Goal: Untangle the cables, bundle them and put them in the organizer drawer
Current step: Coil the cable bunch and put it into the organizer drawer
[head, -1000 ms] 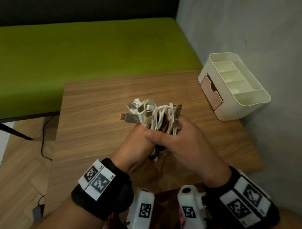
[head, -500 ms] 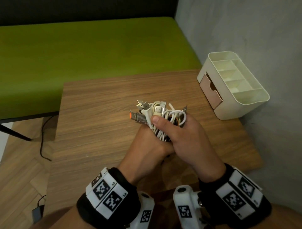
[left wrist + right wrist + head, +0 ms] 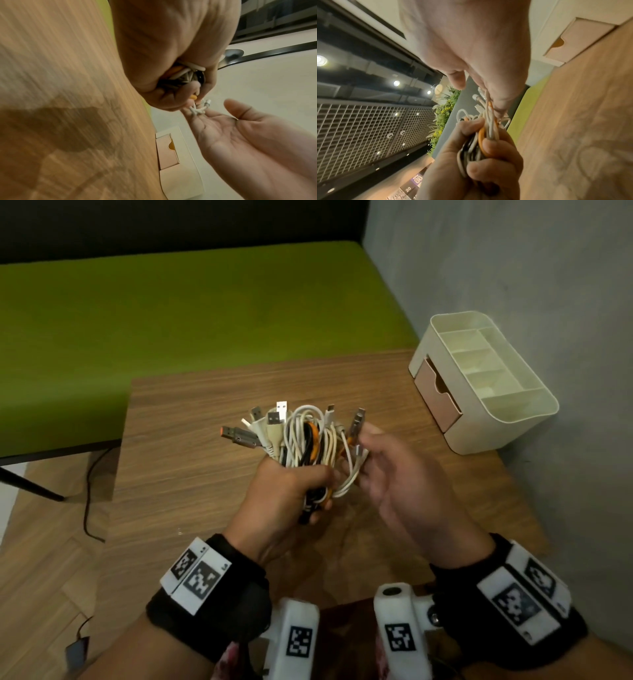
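A bundle of folded cables [image 3: 305, 440], white, black and orange, stands upright above the wooden table [image 3: 191, 419] with its USB plugs fanned out on top. My left hand [image 3: 294, 487] grips the bundle's lower half in a fist; in the right wrist view its fingers [image 3: 488, 147] curl round the cables [image 3: 489, 128]. My right hand [image 3: 373, 460] is at the bundle's right side with palm open [image 3: 240, 142], thumb apart, and fingertips touching a loose white cable end [image 3: 197, 110]. The cream organizer [image 3: 513, 422] sits at the table's right edge, its pink drawer [image 3: 436, 402] partly pulled out.
A grey wall runs close behind the organizer on the right. A green bench [image 3: 171, 302] lies beyond the table's far edge. A black cord [image 3: 87, 501] trails on the wood floor at the left. The organizer's top compartments hold nothing I can see.
My right hand has let go of the bundle and drawn off to its right side, opening out. The left hand keeps its grip, and the cable loops now stand more spread.
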Motion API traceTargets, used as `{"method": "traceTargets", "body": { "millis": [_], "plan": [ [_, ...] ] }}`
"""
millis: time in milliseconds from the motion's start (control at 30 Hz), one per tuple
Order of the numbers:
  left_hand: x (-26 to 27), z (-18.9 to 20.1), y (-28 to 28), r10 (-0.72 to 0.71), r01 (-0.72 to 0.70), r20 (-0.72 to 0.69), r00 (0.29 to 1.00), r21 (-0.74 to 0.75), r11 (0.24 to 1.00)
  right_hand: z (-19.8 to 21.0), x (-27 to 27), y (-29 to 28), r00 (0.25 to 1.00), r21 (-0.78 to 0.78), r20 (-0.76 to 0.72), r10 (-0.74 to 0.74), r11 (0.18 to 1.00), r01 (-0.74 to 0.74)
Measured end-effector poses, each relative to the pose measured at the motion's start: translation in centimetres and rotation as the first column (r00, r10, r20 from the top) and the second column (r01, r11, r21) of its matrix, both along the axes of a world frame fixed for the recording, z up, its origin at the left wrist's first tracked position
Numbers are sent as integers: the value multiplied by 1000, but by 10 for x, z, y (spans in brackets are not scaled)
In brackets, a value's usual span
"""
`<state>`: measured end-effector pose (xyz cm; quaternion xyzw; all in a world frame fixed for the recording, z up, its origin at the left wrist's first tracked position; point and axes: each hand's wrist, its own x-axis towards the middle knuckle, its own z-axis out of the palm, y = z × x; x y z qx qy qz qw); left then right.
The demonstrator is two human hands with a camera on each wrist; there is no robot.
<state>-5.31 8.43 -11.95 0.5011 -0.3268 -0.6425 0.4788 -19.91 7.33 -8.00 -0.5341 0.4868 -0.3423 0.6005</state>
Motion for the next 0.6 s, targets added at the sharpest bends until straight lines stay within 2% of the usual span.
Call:
{"method": "traceTargets", "body": {
  "millis": [33,133,200,267,400,500,600],
  "plan": [
    [0,0,0,6,-6,-5,1000,9,1000,0,0,0,998,24,39,-53,998,52],
    [0,2,1,-6,6,-34,999,10,1000,-12,-2,-2,981,55,180,-66,997,57],
    [1,4,1,-19,20,-68,998,15,1000,-15,0,-2,985,62,167,-39,998,29],
    [4,5,2,-27,29,-101,995,18,999,-18,0,-2,992,28,122,-27,999,23],
    [3,7,5,-67,66,-123,990,-16,998,-14,1,3,991,-174,-125,-45,984,23],
    [1,6,6,-92,92,-194,977,-5,996,-12,5,8,986,-222,-135,-99,973,68],
    [-2,6,9,-127,141,-335,934,18,990,-13,6,8,981,-185,-165,-99,981,67]
  ]
}}
